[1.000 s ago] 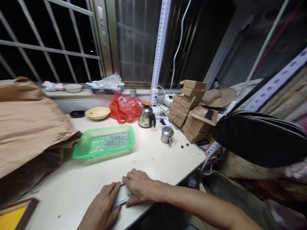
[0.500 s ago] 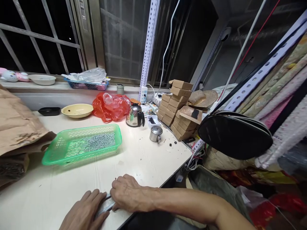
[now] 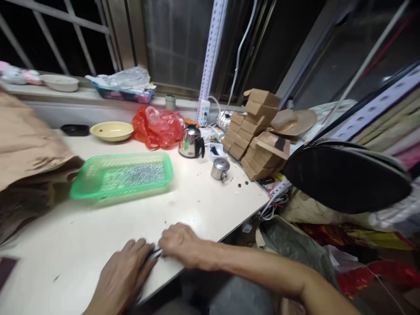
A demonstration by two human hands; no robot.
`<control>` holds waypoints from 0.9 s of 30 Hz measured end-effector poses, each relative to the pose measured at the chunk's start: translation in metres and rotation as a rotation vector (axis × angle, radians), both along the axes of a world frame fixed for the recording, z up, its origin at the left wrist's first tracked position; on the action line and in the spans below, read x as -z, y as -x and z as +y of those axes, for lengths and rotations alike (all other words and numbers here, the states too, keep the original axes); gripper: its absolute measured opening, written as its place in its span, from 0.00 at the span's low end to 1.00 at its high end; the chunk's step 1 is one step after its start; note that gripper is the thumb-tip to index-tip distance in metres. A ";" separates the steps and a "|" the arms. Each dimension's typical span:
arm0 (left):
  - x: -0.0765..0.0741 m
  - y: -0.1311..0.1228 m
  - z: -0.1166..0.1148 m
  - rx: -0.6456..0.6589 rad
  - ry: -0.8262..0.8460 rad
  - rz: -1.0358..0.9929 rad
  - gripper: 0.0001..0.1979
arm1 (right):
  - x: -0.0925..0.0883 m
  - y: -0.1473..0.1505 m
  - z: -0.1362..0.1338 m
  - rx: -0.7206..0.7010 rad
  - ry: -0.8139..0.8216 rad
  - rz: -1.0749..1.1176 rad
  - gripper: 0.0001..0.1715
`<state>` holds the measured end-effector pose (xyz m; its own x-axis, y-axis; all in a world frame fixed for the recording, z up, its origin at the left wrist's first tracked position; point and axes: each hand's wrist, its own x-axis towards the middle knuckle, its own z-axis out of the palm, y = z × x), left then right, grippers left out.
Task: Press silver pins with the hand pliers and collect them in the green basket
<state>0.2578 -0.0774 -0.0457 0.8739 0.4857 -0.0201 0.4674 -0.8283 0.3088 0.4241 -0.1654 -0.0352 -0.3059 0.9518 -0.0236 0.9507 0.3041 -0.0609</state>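
Stretching from the window wall to the person's body, the pale tabletop [image 3: 197, 205] carries everything in view. A crumpled brown paper bag [image 3: 29, 148] slumps over its far left side, with a green plastic basket [image 3: 98, 192] of small metal parts [image 3: 134, 174] just beside it near the middle. A stack of cardboard boxes [image 3: 254, 131] stands at the back right corner, and a steel kettle [image 3: 191, 143] and a lidded steel cup [image 3: 219, 169] sit in front of it, well apart from the hands. Both hands rest at the near edge. The left hand [image 3: 123, 273] lies palm down, its grip spread flat with the fingers pointing away from the body and to the right. The right hand [image 3: 180, 243] comes in from the right, its fingers curled down toward the left hand's fingertips; I cannot tell whether its grip pinches or only presses. Between the two, a thin flat grey strip [image 3: 154, 254] lies on the tabletop. Only a short sliver of it shows in the gap, and the rest appears to run under the left palm, so its long axis seems to slant from near left to far right, roughly along the table edge. Each hand touches it, the left over its near end and the right at its far end.
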 end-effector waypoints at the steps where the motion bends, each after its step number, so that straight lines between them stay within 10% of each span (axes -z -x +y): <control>1: -0.002 0.002 -0.004 -0.008 -0.028 -0.004 0.15 | -0.001 -0.001 -0.003 0.044 -0.001 0.016 0.15; 4: 0.005 0.011 -0.021 -0.053 -0.107 -0.098 0.17 | -0.006 -0.007 -0.010 0.102 -0.023 0.141 0.29; 12: 0.024 0.016 -0.081 0.030 -0.110 -0.285 0.15 | 0.001 -0.015 -0.002 0.160 0.003 0.185 0.10; 27: 0.039 0.010 -0.076 -0.068 -0.066 -0.396 0.09 | 0.009 -0.013 0.048 0.193 -0.110 0.029 0.10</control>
<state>0.2481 -0.1537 -0.0848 0.7734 0.5320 0.3447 0.3776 -0.8234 0.4236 0.4371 -0.1177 -0.0440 -0.1172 0.9890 0.0902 0.9902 0.1233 -0.0660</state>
